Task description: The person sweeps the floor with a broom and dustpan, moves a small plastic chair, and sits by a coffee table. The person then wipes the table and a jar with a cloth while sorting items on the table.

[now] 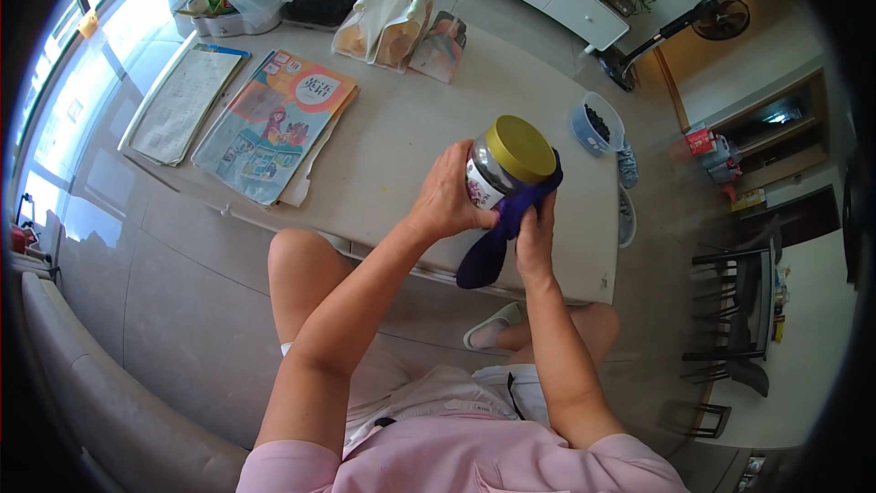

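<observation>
Above the near edge of the table, a glass jar (pixel 485 180) with a gold lid (pixel 521 149) and a printed label is held tilted between my hands. My left hand (pixel 449 194) wraps round the jar's left side, fingers closed on the glass. A dark purple cloth (pixel 497 242) lies against the jar's right side, one end hanging down. My right hand (pixel 536 236) is closed on this cloth and presses it to the jar; some of its fingers are hidden behind the cloth.
Books and papers (pixel 278 123) lie at the table's left. Paper bags (pixel 388 23) and a black case (pixel 326 0) stand at the back. A plastic tub (pixel 598 124) of dark pieces is at the right edge. A fan (pixel 675 32) stands beyond.
</observation>
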### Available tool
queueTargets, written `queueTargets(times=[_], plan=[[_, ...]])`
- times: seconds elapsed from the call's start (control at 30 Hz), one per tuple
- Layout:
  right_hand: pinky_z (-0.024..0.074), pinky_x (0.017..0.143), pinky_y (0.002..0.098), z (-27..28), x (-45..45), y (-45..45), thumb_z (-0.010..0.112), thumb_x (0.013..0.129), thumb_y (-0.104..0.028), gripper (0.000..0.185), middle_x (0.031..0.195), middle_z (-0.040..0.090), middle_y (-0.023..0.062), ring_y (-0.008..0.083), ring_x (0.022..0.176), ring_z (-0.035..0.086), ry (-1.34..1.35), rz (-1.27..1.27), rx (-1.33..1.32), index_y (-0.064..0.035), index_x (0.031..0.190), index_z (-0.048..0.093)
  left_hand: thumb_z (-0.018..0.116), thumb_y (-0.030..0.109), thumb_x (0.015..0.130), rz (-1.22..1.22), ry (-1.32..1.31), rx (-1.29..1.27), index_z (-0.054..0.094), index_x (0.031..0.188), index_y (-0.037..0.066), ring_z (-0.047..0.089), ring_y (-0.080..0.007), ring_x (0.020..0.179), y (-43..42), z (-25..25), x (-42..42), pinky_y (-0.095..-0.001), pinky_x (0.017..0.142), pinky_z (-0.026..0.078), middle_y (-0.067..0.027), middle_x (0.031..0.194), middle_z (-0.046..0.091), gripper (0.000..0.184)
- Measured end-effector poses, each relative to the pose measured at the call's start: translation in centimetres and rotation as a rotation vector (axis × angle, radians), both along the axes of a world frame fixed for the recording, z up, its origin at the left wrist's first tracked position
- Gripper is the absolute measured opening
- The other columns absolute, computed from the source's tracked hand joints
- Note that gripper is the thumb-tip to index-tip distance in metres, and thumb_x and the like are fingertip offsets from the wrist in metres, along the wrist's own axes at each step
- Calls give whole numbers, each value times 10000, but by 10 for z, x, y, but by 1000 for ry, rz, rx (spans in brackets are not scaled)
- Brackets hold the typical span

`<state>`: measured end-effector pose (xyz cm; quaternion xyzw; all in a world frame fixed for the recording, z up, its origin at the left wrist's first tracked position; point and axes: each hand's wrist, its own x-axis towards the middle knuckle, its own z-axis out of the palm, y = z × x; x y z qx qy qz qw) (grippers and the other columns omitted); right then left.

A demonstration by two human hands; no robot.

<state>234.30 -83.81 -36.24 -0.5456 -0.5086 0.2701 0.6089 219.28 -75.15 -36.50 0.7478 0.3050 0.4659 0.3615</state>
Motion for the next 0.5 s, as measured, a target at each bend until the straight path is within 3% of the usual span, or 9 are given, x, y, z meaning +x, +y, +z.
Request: queueTargets(times=[0.07,0.1,0.2,0.23,0.33,0.5], plan=[[422,958,342,5,8,-2,475,943,-423,566,1245,519,69,197,1107,531,161,24,-89,-57,1360,358,874,375,505,-108,5,-81,379,1250,-9,544,-332,1066,-3,13,-8,-402,936,427,-184,1096,555,974],[486,882,349,6,9,6,442,944,-437,520,1156,578,72,198,1014,590,330,-26,-55,-35,1273,457,871,398,522,-162,7,-123,380,1257,-4,552,-310,1069,-4,16,-10,-396,944,426,-169,1110,558,971],[502,834,317,34,19,1,442,939,-427,493,1100,600,78,175,992,594,387,236,-158,-20,1205,522,866,375,552,-509,-180,-463,381,1274,8,547,-227,1068,-8,17,-14,-358,942,431,-113,1136,557,944],[509,829,323,36,23,4,420,946,-419,470,1051,625,77,174,935,618,556,243,-213,-20,1154,556,859,355,583,-778,-382,-607,393,1285,13,533,-172,1065,-8,22,-11,-327,952,425,-77,1157,551,909],[512,823,325,45,26,9,410,951,-413,448,1067,623,81,165,936,617,391,314,-250,-34,1131,565,843,316,606,-868,-458,-862,413,1284,15,534,-175,1068,-19,28,-13,-323,966,416,-73,1163,554,857],[487,857,307,49,10,8,396,951,-444,472,1075,616,65,160,979,596,598,226,-335,-45,1150,551,827,336,605,-645,-411,-761,429,1246,-27,571,-197,1019,-16,29,-15,-331,928,445,-110,1098,589,837]])
